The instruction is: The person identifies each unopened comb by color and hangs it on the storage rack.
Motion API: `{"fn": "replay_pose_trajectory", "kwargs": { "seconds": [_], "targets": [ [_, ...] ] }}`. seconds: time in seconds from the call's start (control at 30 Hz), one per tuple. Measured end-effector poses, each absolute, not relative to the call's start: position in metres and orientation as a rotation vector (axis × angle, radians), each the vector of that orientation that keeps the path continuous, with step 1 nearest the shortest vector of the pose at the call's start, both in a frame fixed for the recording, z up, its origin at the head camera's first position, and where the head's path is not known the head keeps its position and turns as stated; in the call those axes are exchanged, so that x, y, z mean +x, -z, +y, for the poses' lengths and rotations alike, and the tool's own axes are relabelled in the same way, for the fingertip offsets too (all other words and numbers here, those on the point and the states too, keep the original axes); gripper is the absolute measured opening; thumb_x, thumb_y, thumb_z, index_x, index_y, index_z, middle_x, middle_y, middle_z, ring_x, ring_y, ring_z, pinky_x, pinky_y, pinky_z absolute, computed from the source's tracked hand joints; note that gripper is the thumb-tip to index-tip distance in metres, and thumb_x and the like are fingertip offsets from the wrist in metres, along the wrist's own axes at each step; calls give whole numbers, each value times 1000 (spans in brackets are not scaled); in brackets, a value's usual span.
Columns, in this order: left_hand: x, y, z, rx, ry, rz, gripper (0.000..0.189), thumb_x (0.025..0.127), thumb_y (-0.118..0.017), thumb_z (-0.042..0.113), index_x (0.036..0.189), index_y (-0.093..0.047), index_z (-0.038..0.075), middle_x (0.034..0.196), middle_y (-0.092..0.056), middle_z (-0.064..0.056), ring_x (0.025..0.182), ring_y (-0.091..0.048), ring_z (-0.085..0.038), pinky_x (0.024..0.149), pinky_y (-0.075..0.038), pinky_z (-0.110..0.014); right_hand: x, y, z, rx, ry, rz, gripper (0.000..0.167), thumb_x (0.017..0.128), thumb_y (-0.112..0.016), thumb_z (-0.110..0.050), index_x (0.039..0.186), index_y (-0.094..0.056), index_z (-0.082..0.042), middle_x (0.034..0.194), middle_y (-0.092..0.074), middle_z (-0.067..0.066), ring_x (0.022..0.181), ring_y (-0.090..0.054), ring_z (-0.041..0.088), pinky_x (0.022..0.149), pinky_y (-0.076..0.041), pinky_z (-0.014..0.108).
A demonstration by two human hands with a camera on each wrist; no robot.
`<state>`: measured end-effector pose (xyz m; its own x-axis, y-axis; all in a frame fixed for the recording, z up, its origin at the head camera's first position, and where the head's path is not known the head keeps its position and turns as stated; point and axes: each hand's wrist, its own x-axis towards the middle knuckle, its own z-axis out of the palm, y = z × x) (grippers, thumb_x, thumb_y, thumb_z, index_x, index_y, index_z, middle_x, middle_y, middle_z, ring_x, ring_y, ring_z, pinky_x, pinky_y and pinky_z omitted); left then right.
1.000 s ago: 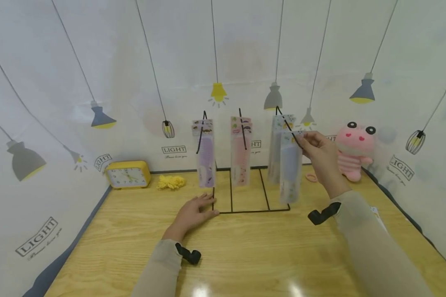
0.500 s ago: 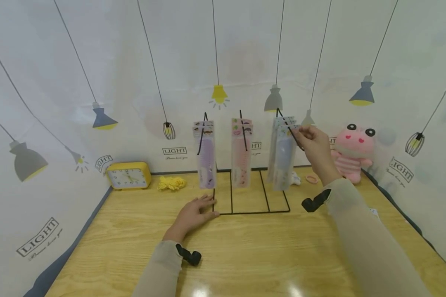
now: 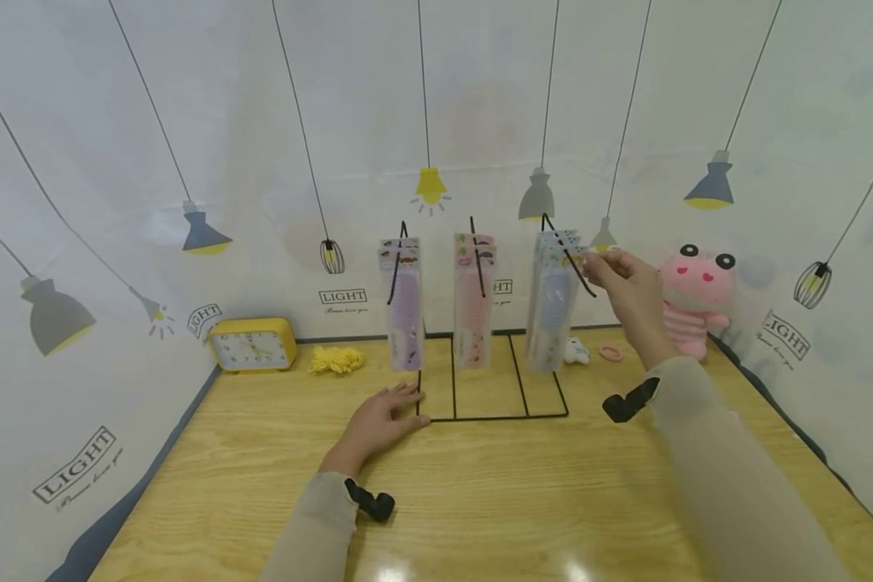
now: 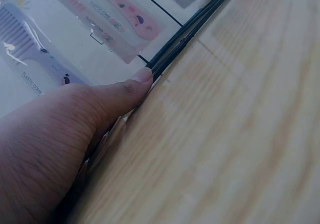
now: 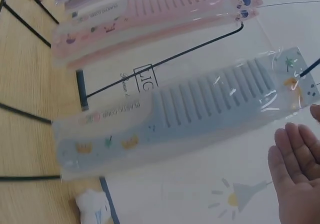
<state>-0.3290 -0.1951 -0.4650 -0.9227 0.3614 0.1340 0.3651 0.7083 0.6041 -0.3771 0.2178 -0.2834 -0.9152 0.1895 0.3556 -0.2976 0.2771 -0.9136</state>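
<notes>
Packaged plastic combs hang from the hooks of a black wire rack [image 3: 495, 418]: purple comb [image 3: 406, 315] left, pink comb [image 3: 473, 315] middle, blue comb [image 3: 550, 311] right. More packs hang behind the front ones. My right hand [image 3: 629, 291] is beside the top of the blue comb's pack, near the hook's end. In the right wrist view its fingers [image 5: 295, 149] are fairly straight and apart from the pack, holding nothing. My left hand [image 3: 378, 420] rests at the rack's front left corner. Its thumb [image 4: 142, 79] touches the base rod in the left wrist view.
A yellow clock [image 3: 253, 345] and a yellow yarn bundle [image 3: 336, 360] are at the back left. Behind the right hand sits a pink plush toy [image 3: 687, 303]. A pink ring [image 3: 611, 352] and a small white object [image 3: 576, 351] lie right of the rack.
The front blue comb's pack slid back along the right hook, against those behind it. My right hand let go of it and moved slightly right. My left hand stayed in place.
</notes>
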Motion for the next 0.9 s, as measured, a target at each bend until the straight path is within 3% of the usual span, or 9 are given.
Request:
{"fn": "replay_pose_trajectory", "kwargs": {
  "seconds": [0.13,0.3,0.37,0.53,0.67,0.9],
  "targets": [
    [-329,464,-194,-608,1024,-2903,61,93,-64,58,145,-58,26,154,-44,8,149,-29,-22,122,-21,-51,-368,285,233,42,-1672,-2112,49,90,-72,-51,114,-71,-8,98,-75,-6,89,-70,5,94,-53,28],
    [-329,463,-193,-592,1019,-2907,61,93,-64,58,144,-58,27,154,-44,8,149,-29,-22,122,-21,-51,-353,290,255,47,-1691,-2183,55,89,-72,-52,118,-69,-6,94,-74,-14,90,-69,3,106,-46,37],
    [-329,464,-194,-582,1022,-2913,60,93,-64,58,144,-57,28,155,-43,8,149,-28,-23,122,-21,-52,-346,292,263,59,-1682,-2218,54,89,-72,-52,118,-69,-6,93,-73,-17,90,-69,2,105,-46,35],
    [-328,463,-195,-577,1033,-2914,59,93,-65,56,145,-57,28,156,-41,7,149,-28,-26,121,-22,-53,-332,300,275,114,-1713,-2190,40,92,-74,-41,112,-71,-6,91,-74,-16,87,-70,2,84,-52,15],
    [-327,462,-196,-566,1035,-2914,58,94,-65,55,145,-57,29,157,-40,8,149,-28,-28,121,-22,-54,-329,305,282,133,-1678,-2195,37,93,-74,-37,111,-73,-5,90,-74,-16,87,-70,2,75,-53,11],
    [-327,463,-193,-602,1042,-2904,59,94,-65,55,145,-57,27,156,-42,6,149,-28,-24,122,-21,-52,-307,324,304,77,-1635,-2253,48,94,-71,-39,119,-70,2,94,-74,-17,91,-68,0,77,-52,11]
  ]
}}
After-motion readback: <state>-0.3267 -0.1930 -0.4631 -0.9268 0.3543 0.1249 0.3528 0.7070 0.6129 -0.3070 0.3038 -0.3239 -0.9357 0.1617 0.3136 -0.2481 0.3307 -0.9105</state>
